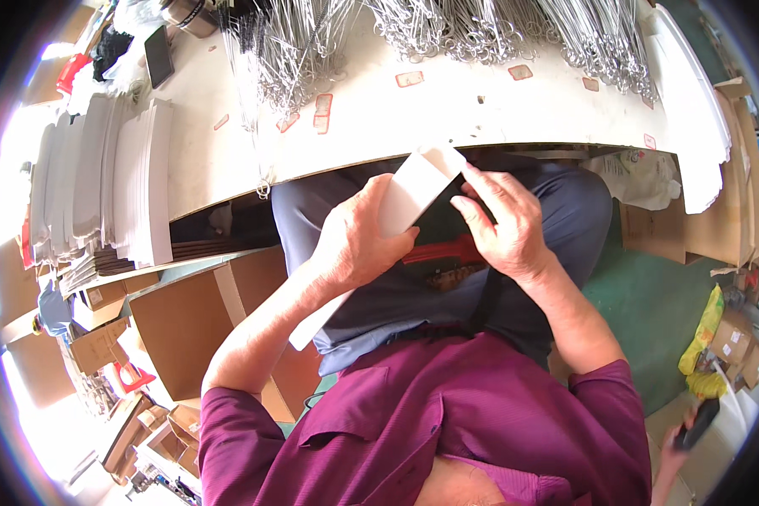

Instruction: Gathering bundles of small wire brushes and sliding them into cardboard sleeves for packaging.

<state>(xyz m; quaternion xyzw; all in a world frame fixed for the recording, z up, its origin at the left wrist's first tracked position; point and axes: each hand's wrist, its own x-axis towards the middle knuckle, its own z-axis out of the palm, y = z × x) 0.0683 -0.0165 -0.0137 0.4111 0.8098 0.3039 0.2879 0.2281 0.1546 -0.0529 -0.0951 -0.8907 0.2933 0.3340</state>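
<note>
White card strip (409, 192), left hand (354, 240) gripping, right hand (502, 223) fingers pinching

The single head-worn fisheye camera looked steeply down from close above the lap, facing forward onto the white counter (497, 110), edges bending outward.

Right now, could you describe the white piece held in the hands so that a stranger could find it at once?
Start at the white worktable with wire hangers along its far edge, then look below its near edge, above the person's lap. There the left hand and right hand grip a long, flat white card strip. Unlike the white sheets stacked on the table's left, it is single, tilted and off the table.
</note>
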